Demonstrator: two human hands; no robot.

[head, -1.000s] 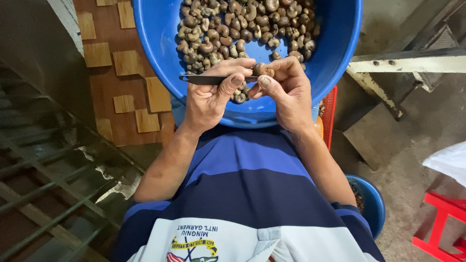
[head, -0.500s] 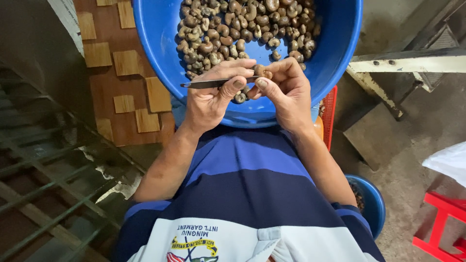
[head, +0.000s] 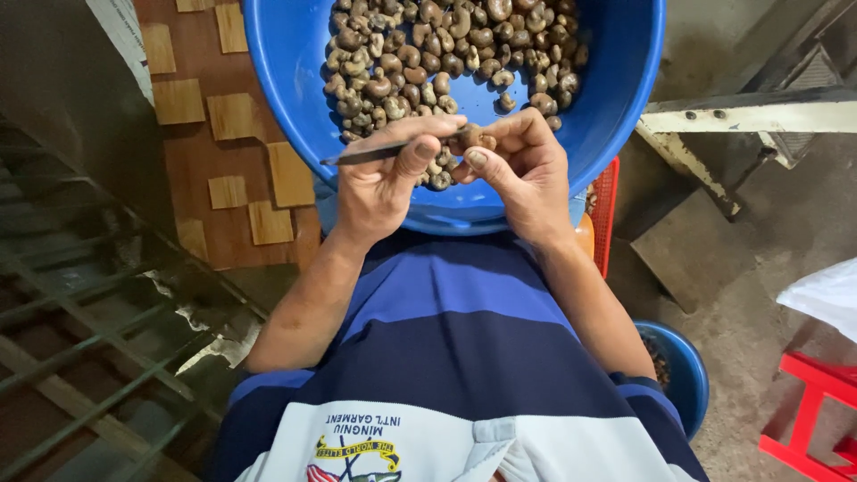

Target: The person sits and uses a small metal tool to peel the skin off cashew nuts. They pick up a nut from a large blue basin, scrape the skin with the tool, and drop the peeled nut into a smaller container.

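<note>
The left hand (head: 379,183) pinches a thin dark blade (head: 375,153); its tip meets a brown nut (head: 470,137) gripped tightly in the right hand (head: 527,174). Shelling looks underway; prying needs steady pressure. Just beyond lies the blue basin (head: 286,80) of nuts.

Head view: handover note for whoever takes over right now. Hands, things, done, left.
Left hand: grip shut on a thin dark metal pick, tip toward the nut.
Right hand: fingers pinch one brown kidney-shaped nut over the big round blue plastic basin.
The basin holds a heap of brown nuts in their skins.
A smaller blue bowl sits low by the right elbow; its contents are unclear.
Done: one nut picked up. Left: the heap.
</note>
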